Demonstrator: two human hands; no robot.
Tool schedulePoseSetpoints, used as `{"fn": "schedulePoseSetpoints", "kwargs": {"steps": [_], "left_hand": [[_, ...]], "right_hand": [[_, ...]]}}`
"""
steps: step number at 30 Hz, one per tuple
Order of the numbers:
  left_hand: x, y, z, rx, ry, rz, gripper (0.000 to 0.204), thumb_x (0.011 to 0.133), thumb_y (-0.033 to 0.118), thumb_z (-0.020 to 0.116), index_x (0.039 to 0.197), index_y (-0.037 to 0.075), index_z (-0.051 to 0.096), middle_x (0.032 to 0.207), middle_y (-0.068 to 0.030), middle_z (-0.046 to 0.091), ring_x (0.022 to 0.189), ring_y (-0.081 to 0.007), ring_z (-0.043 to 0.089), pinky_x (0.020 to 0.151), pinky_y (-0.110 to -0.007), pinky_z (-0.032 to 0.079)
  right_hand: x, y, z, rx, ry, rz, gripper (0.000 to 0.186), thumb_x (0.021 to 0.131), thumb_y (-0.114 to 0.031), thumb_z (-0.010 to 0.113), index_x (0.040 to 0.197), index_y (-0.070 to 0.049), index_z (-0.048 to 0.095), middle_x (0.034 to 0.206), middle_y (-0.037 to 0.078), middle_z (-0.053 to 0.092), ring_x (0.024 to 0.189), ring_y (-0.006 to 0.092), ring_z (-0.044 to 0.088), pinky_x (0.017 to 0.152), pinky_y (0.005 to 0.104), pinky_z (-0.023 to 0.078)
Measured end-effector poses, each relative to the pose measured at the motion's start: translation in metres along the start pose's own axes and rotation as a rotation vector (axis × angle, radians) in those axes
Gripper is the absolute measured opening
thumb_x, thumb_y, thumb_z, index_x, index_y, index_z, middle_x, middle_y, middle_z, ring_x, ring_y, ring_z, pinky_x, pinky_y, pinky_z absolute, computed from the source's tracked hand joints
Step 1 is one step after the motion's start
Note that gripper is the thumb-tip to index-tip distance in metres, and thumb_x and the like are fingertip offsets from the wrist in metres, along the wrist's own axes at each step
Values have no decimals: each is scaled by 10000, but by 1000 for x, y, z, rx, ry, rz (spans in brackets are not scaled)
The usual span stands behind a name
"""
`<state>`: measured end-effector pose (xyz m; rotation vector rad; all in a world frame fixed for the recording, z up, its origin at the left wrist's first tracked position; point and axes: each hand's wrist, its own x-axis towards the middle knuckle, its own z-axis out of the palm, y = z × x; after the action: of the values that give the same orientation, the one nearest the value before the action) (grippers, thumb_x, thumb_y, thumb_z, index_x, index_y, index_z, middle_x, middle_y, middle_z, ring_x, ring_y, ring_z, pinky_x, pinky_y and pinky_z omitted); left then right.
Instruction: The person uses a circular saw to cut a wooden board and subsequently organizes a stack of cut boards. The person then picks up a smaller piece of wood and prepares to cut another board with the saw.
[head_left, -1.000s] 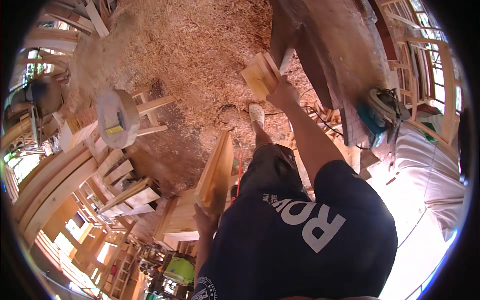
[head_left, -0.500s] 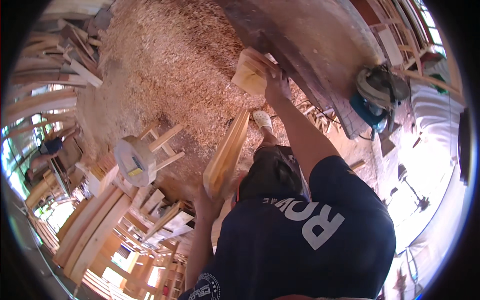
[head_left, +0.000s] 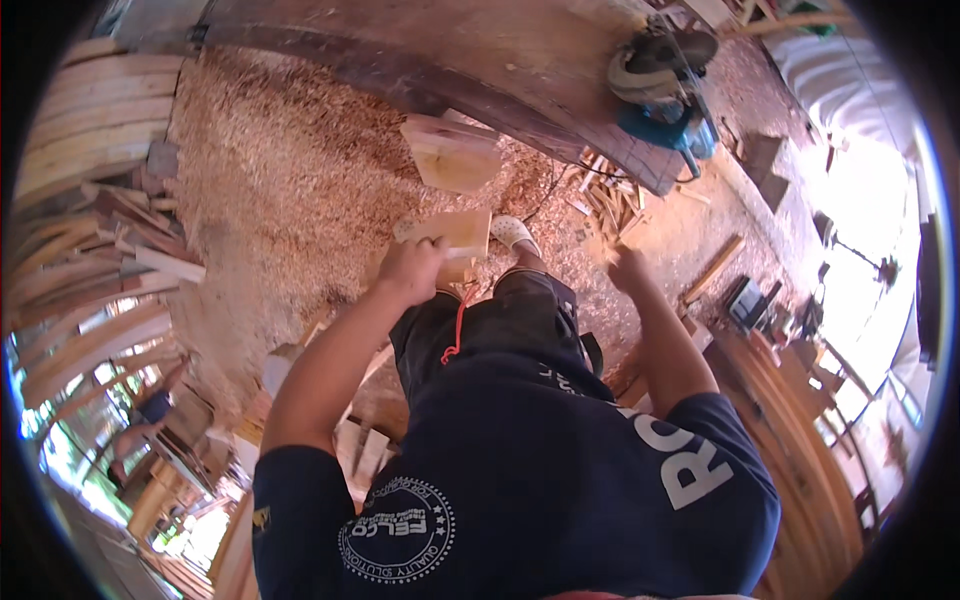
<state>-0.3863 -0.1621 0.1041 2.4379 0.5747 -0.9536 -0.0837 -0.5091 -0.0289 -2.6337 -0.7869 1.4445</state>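
Observation:
My left hand is closed on the upper side of a pale wooden board, held in front of my legs above the shavings. Beyond it, a second pale wooden piece with angled corners rests against the near side of a large dark wood slab. Out to the right, my right hand hangs away from the boards, by a scatter of thin offcuts. Its fingers are too small and blurred to read.
Shavings cover the floor. A teal circular saw sits on the slab's right end. Stacked planks and scrap wood line the left; long boards lie at my right. Another person is at the far left.
My right hand has let go of the angled piece at the slab and drawn back to the right. My left hand has swung the long wooden piece forward. The view has turned.

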Motion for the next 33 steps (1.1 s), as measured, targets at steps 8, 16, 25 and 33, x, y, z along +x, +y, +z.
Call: {"fn": "schedulePoseSetpoints", "kwargs": {"steps": [8, 16, 25, 33], "left_hand": [[111, -46, 8, 288, 2, 212, 457, 858, 126, 731, 1279, 52, 570, 1239, -196, 668, 1205, -357, 671, 933, -494, 576], [136, -93, 78, 300, 294, 310, 617, 989, 156, 564, 1584, 194, 407, 1632, -54, 358, 1531, -294, 350, 1205, -637, 336], [109, -82, 95, 295, 275, 186, 838, 940, 111, 600, 1681, 240, 230, 1710, -60, 261, 1591, -308, 251, 1239, -647, 280], [139, -62, 161, 184, 152, 89, 409, 963, 222, 587, 1356, 139, 668, 1380, -163, 644, 1298, -352, 591, 1043, -493, 514]], "right_hand": [[-281, 74, 94, 170, 344, 650, 253, 876, -237, 688, 1012, -33, 744, 944, 240, 747, 937, 426, 728, 830, 490, 568], [-405, -63, 324, 890, -53, 861, 379, 918, -192, 743, 1246, -5, 726, 980, 127, 783, 848, 200, 759, 722, 359, 595], [-401, -93, 291, 1065, 150, 933, 366, 960, -157, 697, 1292, -5, 687, 1007, 103, 768, 845, 181, 741, 704, 332, 585], [-368, 7, 221, 812, 323, 614, 458, 956, -223, 744, 1314, 47, 651, 1041, 174, 785, 921, 230, 760, 800, 360, 590]]}}
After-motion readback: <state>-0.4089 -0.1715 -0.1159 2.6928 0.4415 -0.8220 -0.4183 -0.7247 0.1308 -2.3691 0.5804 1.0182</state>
